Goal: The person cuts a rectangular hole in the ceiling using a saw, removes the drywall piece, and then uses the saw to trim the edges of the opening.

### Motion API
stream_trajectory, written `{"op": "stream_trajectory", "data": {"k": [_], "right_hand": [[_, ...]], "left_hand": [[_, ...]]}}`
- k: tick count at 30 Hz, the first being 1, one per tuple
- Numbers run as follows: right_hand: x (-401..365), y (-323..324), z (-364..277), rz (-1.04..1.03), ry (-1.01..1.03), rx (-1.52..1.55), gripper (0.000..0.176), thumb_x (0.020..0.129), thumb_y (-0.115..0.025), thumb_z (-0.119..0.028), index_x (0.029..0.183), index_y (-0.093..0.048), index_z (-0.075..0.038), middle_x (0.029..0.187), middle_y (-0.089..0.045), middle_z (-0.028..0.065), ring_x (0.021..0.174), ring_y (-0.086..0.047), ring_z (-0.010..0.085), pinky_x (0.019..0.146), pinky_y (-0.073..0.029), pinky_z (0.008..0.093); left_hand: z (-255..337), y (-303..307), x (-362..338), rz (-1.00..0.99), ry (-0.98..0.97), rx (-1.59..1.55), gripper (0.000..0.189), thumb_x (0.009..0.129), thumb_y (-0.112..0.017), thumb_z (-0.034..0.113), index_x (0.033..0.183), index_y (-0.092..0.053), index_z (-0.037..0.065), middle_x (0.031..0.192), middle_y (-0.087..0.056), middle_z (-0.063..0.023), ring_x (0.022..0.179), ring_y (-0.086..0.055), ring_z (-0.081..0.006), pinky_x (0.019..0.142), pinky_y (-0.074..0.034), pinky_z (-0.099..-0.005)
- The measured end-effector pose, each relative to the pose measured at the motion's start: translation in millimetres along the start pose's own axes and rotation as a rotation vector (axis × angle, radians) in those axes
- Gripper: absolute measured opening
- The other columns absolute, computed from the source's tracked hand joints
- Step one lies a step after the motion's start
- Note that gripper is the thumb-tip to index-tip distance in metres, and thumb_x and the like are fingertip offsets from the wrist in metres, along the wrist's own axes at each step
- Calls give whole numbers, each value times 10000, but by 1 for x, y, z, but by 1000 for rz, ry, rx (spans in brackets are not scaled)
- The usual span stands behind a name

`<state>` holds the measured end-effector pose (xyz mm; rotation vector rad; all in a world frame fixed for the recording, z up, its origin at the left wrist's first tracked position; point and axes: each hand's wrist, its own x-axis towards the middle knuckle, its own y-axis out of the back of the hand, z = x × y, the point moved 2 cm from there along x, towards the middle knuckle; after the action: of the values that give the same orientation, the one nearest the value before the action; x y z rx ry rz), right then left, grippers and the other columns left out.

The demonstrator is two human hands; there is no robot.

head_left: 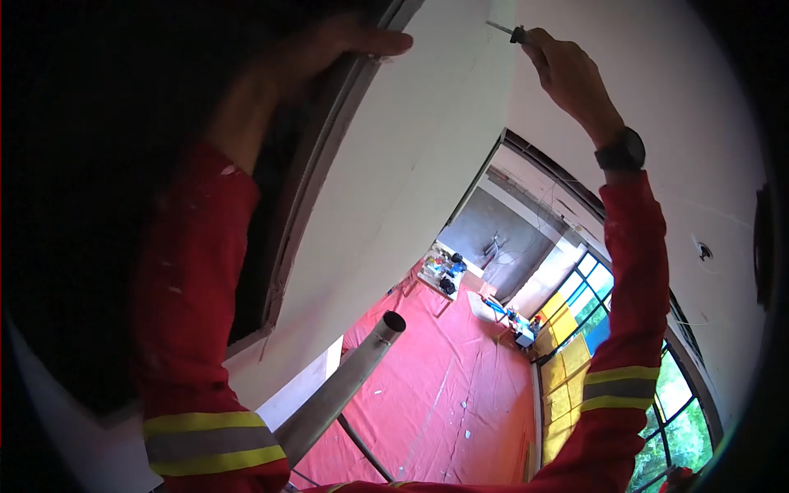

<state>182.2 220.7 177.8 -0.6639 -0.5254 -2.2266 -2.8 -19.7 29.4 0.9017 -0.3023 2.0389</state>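
My left hand [333,48] is raised at the upper left, at the grey frame edge [316,168] of a dark opening in the white ceiling panel. One digit stretches across the frame onto the pale surface; the other fingers are lost in shadow, and the hand appears to grip the edge. My right hand [567,72] is raised at the upper right, closed around a screwdriver [499,27]. Its thin metal shaft points left, close to the white surface, and the handle is mostly inside my fist. A dark watch [622,152] circles the right wrist.
Below me, a red covering [444,394] spreads over the floor. A metal pole [349,378] rises at lower centre. Farther off stand a cluttered table [440,275] and another one [514,323]. Yellow sheets [567,361] hang by the windows, and a small fitting [704,251] protrudes from the white surface.
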Motion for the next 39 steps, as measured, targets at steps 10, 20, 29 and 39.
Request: {"op": "stream_trajectory", "data": {"k": [10, 20, 29, 39], "right_hand": [[-3, 15, -10, -44, 51, -103, 191, 994, -549, -230, 1029, -568, -43, 740, -656, 161, 701, -668, 361, 620, -531, 474], [-4, 17, -11, -134, 60, -72, 225, 1011, -531, -259, 1053, -558, -39, 784, -673, 166, 734, -670, 369, 636, -530, 485], [30, -12, -18, 15, 72, -120, 249, 1011, -519, -292, 1026, -612, -62, 732, -656, 165, 673, -659, 367, 628, -532, 481], [2, 14, 6, -10, 58, -69, 177, 999, -547, -240, 1029, -597, -72, 743, -652, 154, 693, -648, 355, 616, -504, 486]], "left_hand": [[34, -33, -17, 197, -350, 523, 749, 782, -756, 502, 1293, -519, 9, 1065, -641, -160, 982, -626, -255, 910, -475, -406], [51, -84, -13, 663, -256, 841, 695, 884, -656, 230, 1320, -345, -213, 1235, -508, -452, 1179, -548, -508, 1038, -432, -481], [37, -75, 7, 718, -291, 779, 715, 930, -611, 229, 1374, -273, -217, 1317, -448, -456, 1252, -500, -508, 1088, -396, -477], [35, -82, 8, 798, -444, 783, 645, 936, -610, 221, 1361, -342, -183, 1314, -460, -448, 1262, -500, -489, 1088, -401, -473]]}}
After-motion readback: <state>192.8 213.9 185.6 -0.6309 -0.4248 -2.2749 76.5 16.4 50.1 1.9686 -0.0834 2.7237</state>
